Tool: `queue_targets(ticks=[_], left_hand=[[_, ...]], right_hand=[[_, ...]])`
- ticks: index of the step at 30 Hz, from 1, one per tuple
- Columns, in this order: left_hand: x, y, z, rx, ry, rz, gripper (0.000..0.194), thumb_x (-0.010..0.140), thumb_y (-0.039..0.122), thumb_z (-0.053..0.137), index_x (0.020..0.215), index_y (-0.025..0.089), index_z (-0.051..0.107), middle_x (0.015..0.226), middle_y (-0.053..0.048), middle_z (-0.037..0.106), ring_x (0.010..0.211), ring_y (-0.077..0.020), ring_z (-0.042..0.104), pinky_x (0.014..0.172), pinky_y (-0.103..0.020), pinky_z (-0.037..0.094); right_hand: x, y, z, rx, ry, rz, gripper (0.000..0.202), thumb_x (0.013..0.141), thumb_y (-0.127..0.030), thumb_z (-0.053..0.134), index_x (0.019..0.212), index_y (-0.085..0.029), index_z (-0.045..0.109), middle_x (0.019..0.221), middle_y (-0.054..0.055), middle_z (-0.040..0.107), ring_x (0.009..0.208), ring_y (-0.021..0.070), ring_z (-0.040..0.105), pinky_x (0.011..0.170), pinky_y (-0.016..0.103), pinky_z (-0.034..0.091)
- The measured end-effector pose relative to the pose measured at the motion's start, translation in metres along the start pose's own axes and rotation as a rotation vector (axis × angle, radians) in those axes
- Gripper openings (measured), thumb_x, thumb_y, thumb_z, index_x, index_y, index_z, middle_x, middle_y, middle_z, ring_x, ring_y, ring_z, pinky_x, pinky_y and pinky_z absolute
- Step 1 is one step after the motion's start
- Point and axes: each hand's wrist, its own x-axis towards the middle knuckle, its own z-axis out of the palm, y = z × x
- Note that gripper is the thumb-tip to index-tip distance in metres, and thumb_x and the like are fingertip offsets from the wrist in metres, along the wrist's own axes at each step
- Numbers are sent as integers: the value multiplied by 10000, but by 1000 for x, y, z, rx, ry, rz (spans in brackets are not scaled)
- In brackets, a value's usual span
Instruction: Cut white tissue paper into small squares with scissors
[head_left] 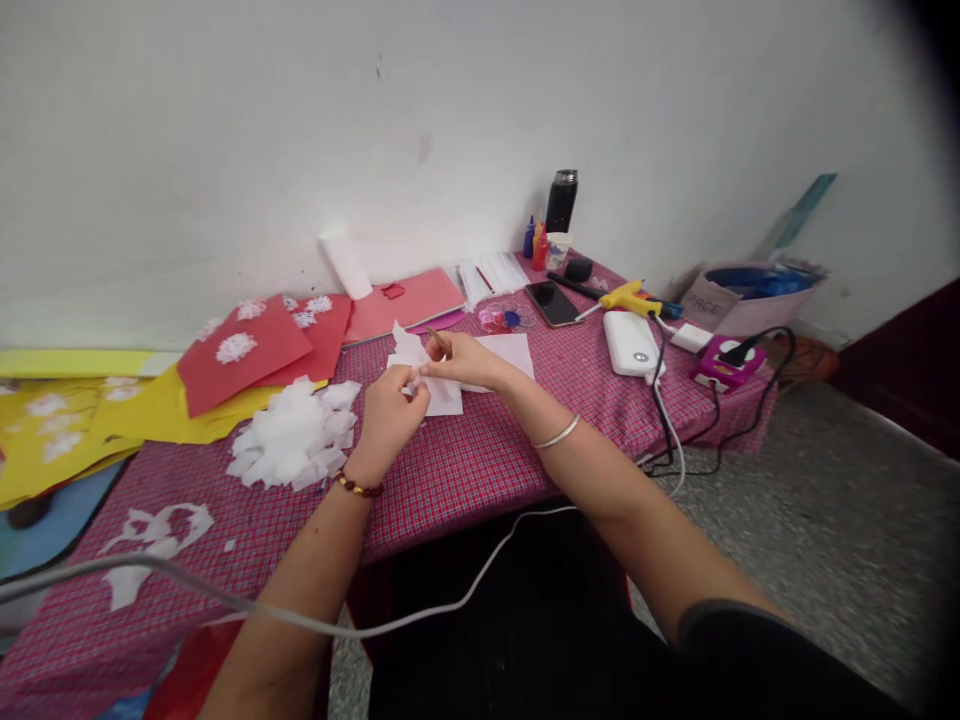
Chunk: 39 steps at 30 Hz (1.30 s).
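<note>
Near the middle of the table, my left hand (pixel 395 408) and my right hand (pixel 459 362) meet, fingertips pinched together on a piece of thin white paper (pixel 407 345). Part of that paper sticks up behind my fingers; the pinched portion is mostly hidden. Beneath both hands lie white sheets (pixel 511 352), flat on the checked cloth. A pile of crumpled white paper pieces (pixel 292 435) sits just left of my left hand. Farther left are red sheets (pixel 259 362) with white paper flowers on them.
Yellow sheets (pixel 180 405) and paper scraps (pixel 161 535) lie left. Toward the right are a phone (pixel 553 303), a yellow glue gun (pixel 631 297), a white power bank (pixel 632 343) and a purple socket box (pixel 726 362). A white cable (pixel 420 618) crosses in front of my body.
</note>
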Motion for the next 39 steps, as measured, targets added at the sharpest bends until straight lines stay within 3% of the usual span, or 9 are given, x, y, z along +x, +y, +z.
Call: queue_targets(ticks=[7, 10, 13, 17, 19, 22, 25, 32, 39], left_hand=[[4, -1, -6, 13, 20, -165, 194, 724, 209, 534, 588, 228, 397, 551, 39, 436, 551, -154, 434, 556, -295, 284], [6, -10, -10, 57, -44, -199, 187, 715, 208, 534, 571, 228, 417, 514, 37, 439, 528, -157, 439, 540, -297, 275], [7, -19, -10, 49, -146, -209, 68, 714, 234, 577, 777, 214, 593, 681, -4, 622, 626, -186, 569, 588, -303, 372], [7, -17, -7, -139, -154, -180, 503, 719, 347, 684, 1187, 197, 577, 1118, -120, 690, 918, -240, 663, 738, -345, 497], [7, -12, -6, -194, -101, -142, 420, 758, 391, 668, 1123, 192, 607, 1127, -117, 689, 928, -228, 660, 752, -341, 505], [6, -6, -7, -120, -37, -98, 191, 834, 383, 586, 828, 198, 633, 855, -53, 699, 759, -192, 633, 693, -318, 464], [4, -5, -10, 35, 20, -81, 222, 846, 332, 550, 659, 213, 556, 670, -19, 617, 657, -187, 573, 639, -320, 393], [3, -5, -11, 116, 57, -116, 219, 807, 272, 544, 602, 223, 483, 620, -5, 559, 613, -180, 524, 600, -311, 327], [1, -1, -6, 43, 3, -46, 198, 798, 253, 540, 612, 212, 484, 593, 14, 539, 571, -146, 502, 588, -286, 327]], right_hand=[[5, 11, -3, 24, 0, 115, 146, 731, -148, 613, 683, -180, 479, 629, -49, 495, 594, 106, 456, 561, 234, 339], [7, 13, -4, 2, 36, 123, 145, 712, -127, 604, 685, -182, 473, 624, -51, 485, 592, 108, 451, 564, 234, 344], [6, 10, -4, -20, 12, 113, 127, 717, -132, 600, 694, -180, 484, 633, -43, 504, 594, 112, 463, 564, 235, 352], [2, 2, -2, -71, -52, 67, 115, 747, -155, 591, 697, -179, 491, 627, -48, 504, 586, 106, 461, 572, 233, 348], [0, -1, 0, -113, -68, 43, 114, 750, -153, 587, 694, -178, 490, 627, -52, 502, 587, 104, 457, 576, 232, 334], [-1, -5, 3, -181, -78, 17, 103, 749, -149, 594, 701, -174, 506, 646, -43, 520, 607, 110, 465, 583, 237, 310], [-2, -5, 6, -272, -54, 11, 96, 745, -133, 599, 705, -174, 521, 665, -28, 543, 628, 121, 477, 594, 247, 296], [-1, 1, 6, -407, 53, 53, 72, 765, -133, 575, 712, -171, 546, 706, 20, 603, 646, 147, 504, 601, 263, 294], [-2, -1, 12, -448, 93, -61, 72, 767, -212, 638, 759, -172, 578, 787, 12, 639, 734, 149, 535, 637, 242, 314]])
